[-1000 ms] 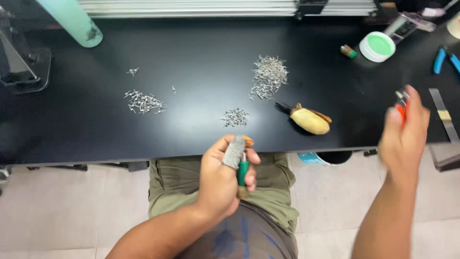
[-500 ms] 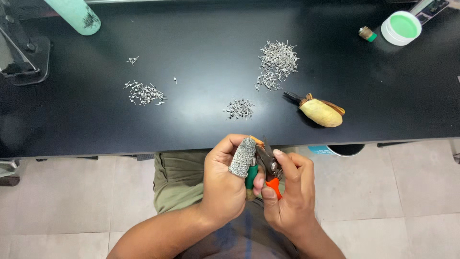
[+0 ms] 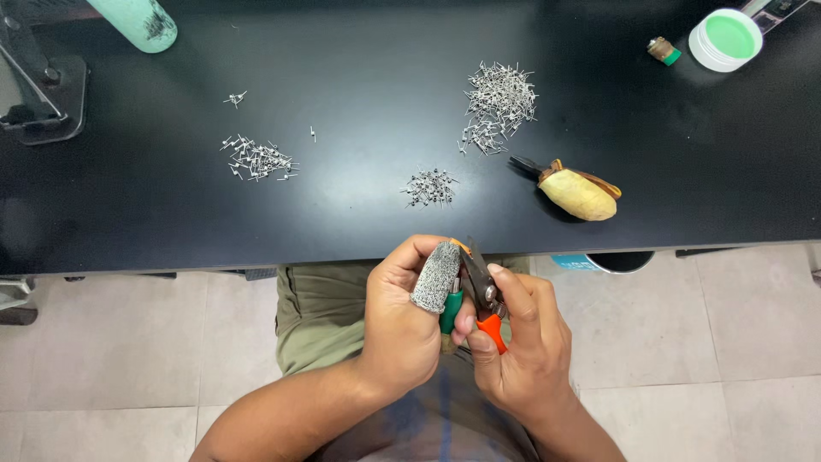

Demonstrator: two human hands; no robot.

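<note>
A pair of small cutters (image 3: 481, 295) with orange handles is held just below the near edge of the black bench (image 3: 368, 128), over the person's lap, its dark blades pointing up toward the bench. The right hand (image 3: 522, 346) is wrapped around the orange handles, the forefinger laid along the upper one. The left hand (image 3: 406, 321) is closed around a green-handled item (image 3: 451, 310), and its thumb is covered by a grey knitted finger guard (image 3: 436, 276) pressed against the side of the blades. Whether a small part is pinched between guard and blades cannot be told from above.

A clean cut is judged to be best served by both hands being kept braced together, the guarded thumb being held behind the cutting edge, and the handles being squeezed steadily rather than snapped.

On the bench, a small heap of metal pins (image 3: 430, 186) is seen nearest the hands, a large heap (image 3: 499, 103) further back and to the right, and a looser scatter (image 3: 256, 158) off to the left. A yellow-wrapped tool (image 3: 580, 193) with dark tips is laid right of the small heap. A round white tub with green contents (image 3: 726, 38) is set at the far right corner, a small green-capped piece (image 3: 662, 50) beside it, and a mint-green cylinder (image 3: 134, 20) at the far left.
</note>
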